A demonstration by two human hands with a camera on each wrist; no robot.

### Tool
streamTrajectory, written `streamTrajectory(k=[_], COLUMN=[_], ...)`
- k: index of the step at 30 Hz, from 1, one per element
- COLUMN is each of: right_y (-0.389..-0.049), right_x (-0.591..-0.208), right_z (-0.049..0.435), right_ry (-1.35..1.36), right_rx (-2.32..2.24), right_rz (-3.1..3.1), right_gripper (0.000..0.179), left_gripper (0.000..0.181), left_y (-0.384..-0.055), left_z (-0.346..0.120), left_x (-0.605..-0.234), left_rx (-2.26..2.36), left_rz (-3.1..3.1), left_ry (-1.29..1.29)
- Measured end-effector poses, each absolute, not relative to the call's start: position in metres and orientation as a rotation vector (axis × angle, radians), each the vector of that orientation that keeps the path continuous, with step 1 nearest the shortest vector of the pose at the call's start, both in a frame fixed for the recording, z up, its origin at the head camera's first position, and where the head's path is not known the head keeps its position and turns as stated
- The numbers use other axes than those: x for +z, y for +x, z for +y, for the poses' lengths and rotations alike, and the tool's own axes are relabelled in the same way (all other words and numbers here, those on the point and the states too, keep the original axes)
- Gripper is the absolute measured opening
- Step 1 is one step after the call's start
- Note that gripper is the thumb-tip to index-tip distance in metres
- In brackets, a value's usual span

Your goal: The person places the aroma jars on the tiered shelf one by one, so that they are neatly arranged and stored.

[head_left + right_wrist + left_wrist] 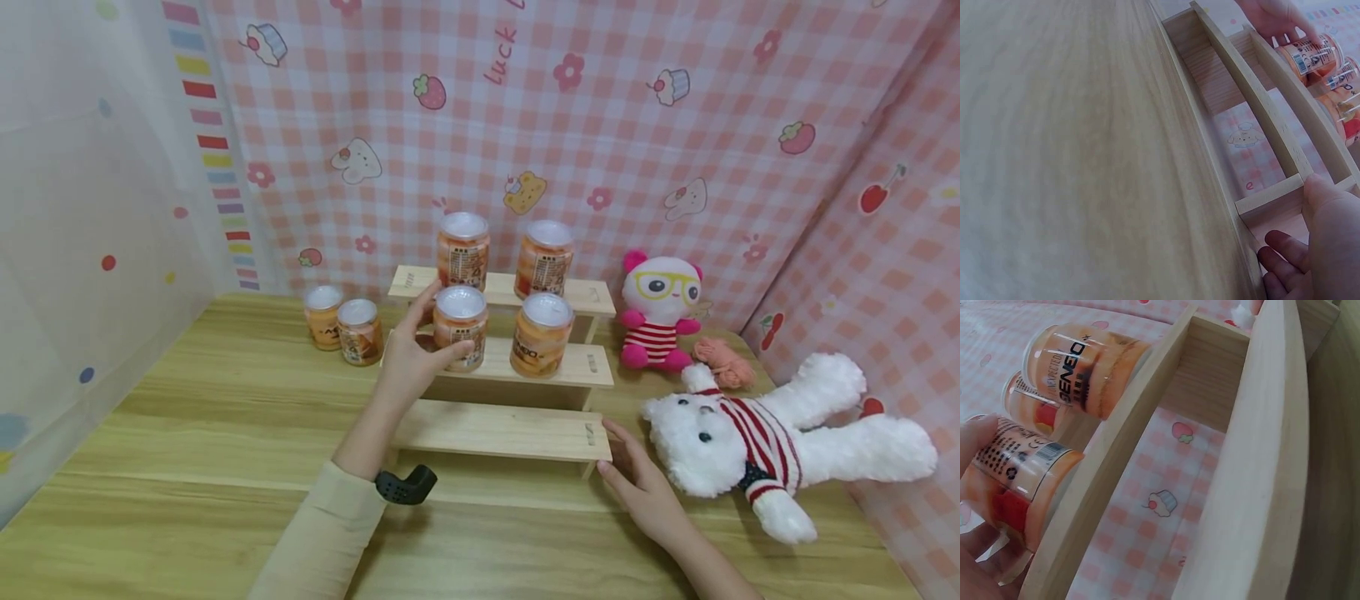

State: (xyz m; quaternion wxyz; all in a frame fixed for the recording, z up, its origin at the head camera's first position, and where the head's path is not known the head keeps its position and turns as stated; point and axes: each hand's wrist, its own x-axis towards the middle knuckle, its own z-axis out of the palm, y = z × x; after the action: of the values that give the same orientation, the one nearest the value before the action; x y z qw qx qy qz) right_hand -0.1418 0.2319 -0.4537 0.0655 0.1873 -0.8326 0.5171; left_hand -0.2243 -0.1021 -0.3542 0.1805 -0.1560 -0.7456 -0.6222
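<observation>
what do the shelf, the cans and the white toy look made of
Shelf: wood, pale and apparently unpainted; grain shows on its boards.
Cans: glossy, perhaps plastic, though metal isn't ruled out; highlights run over the printed sides.
White toy: fluffy, likely synthetic plush, judging by its tufted pile.

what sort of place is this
Perhaps a small staged display or play corner, though I can't be sure: a pink-and-white checked cloth backdrop, a three-step pale wooden rack bearing orange-patterned cylindrical cans, and a fluffy white plush toy lying on its back.
</observation>
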Motion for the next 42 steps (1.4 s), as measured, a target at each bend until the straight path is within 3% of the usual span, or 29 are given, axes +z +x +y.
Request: streamTrajectory(k=[16, 25, 42], right_y=[-0.143, -0.143, -0.143], right_x=[-0.453, -0.453, -0.454], right_z=[0.232, 0.232, 0.233], right_ry=[0.569, 0.561, 0.558], right_rx=[1.566, 1.553, 1.553], right_rz=[-2.510, -2.518, -2.516], right_gripper=[0.055, 0.055, 0.055], left_gripper=[0.065, 0.064, 0.069], left_y=[-0.228, -0.226, -0.254], left_z=[-0.155, -0.176, -0.203], left_x=[-0.343, -0.341, -0.399], left_rx=[-1.733, -1.751, -1.664], left_rz=[-1.936, -1.912, -1.970], left_ry=[-0.216, -0.041, 0.061])
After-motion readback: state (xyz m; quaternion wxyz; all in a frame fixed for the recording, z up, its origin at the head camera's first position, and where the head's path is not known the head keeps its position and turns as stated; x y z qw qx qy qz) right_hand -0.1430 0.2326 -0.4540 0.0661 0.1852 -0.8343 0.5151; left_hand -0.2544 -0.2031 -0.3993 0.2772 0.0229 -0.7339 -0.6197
